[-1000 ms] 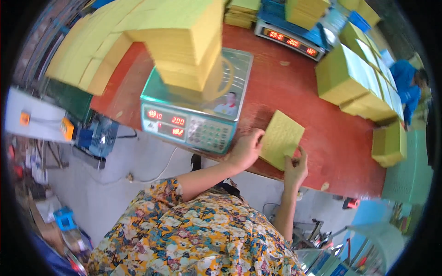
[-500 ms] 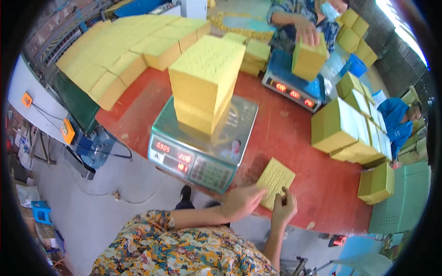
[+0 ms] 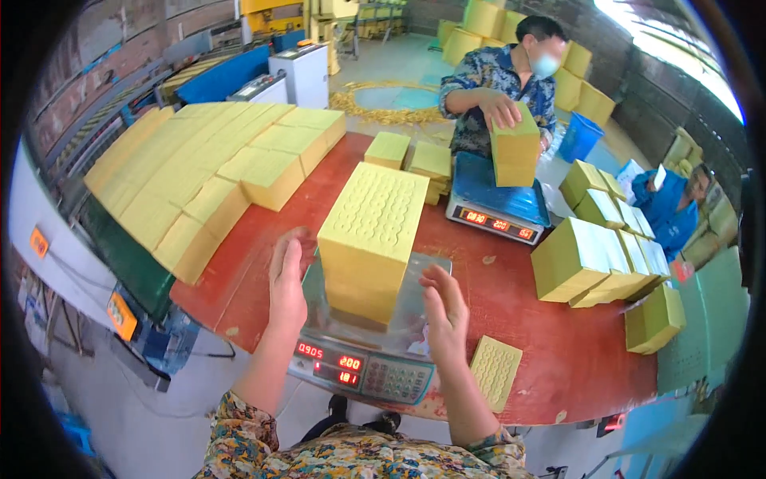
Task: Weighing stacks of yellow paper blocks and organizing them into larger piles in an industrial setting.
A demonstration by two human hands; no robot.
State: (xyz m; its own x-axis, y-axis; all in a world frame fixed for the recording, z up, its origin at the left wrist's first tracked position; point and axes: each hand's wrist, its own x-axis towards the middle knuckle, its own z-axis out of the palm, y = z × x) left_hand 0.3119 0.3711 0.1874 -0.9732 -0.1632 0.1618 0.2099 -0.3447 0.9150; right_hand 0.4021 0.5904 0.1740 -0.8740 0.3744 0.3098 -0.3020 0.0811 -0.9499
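Observation:
A tall stack of yellow paper [image 3: 363, 271], its top pressed with rows of curved marks, stands upright on a silver electronic scale [image 3: 431, 275] with red lit digits. To the left of the stack is my left hand [image 3: 289, 275], open with the palm turned toward it. My right hand [image 3: 444, 307] is open on the other side, fingers raised beside the stack. A gap shows between each hand and the paper. A thin yellow pad [image 3: 496, 372] with the same marks lies on the red table, right of the scale.
Rows of yellow paper blocks [image 3: 199, 160] fill the table's far left. Across the red table [image 3: 479, 295], a co-worker [image 3: 511, 80] holds a yellow block [image 3: 515, 152] at a blue scale [image 3: 495, 199]. More blocks [image 3: 590, 259] are piled at right, near another person [image 3: 666, 207] in blue.
My hands have left the thin pad and come up to both sides of the tall stack, fingers apart. My view has tilted up. The thin pad stays on the table.

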